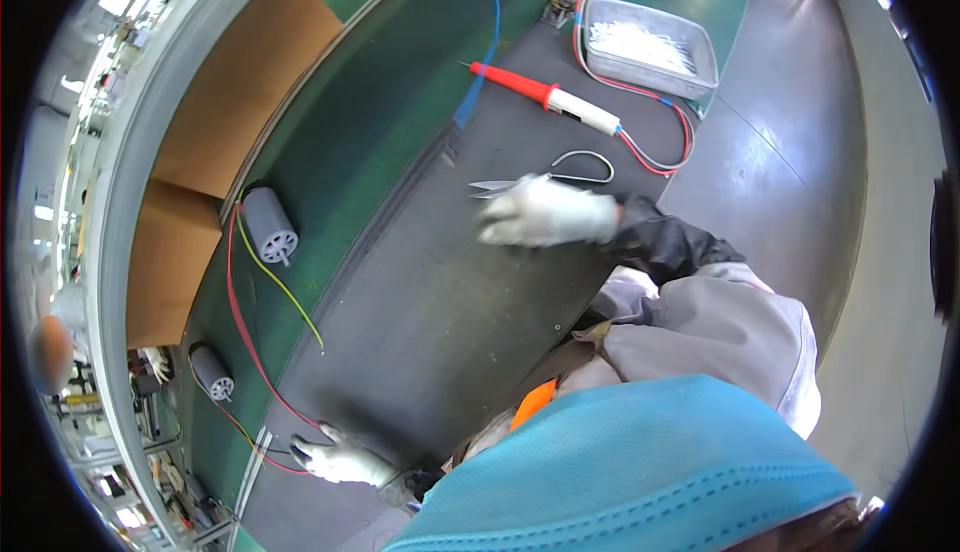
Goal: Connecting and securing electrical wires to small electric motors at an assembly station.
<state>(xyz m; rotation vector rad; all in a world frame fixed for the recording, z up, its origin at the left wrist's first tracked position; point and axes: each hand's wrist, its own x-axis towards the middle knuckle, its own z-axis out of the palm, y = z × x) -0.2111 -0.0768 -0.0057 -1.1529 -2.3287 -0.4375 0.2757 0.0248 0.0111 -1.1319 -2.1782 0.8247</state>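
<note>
A: Starting from the left, how do the motors look to us?

B: We see a first grey motor [211,372] low down, then a second grey motor [270,224] farther up and to the right; both are cylinders with spoked end faces, lying on the green surface [350,102]; thin red and yellow strands [236,420] trail from the first; a red wire [241,328] and a yellow-green wire [290,297] trail from the second

A: Where do they lie from the fingers?

B: Both motors sit apart from the gloved left hand [345,460], beyond its fingertips; the red wire runs right up to those fingers, and the strands reach them too; the yellow-green wire ends loose, well short of them; we cannot tell whether the fingers pinch the wires or merely touch them

A: And over to the right?

B: We find scissors [490,188], blades jutting left, at the gloved right hand [550,214], with a curved handle showing behind it; the hand is blurred, so we cannot tell whether its fingers close on them

A: What do we count?

B: Two motors; two gloved hands; one pair of scissors; one red-and-white probe [560,104]; one metal tray [655,80], its white pieces [645,44] too jumbled for us to number
</note>
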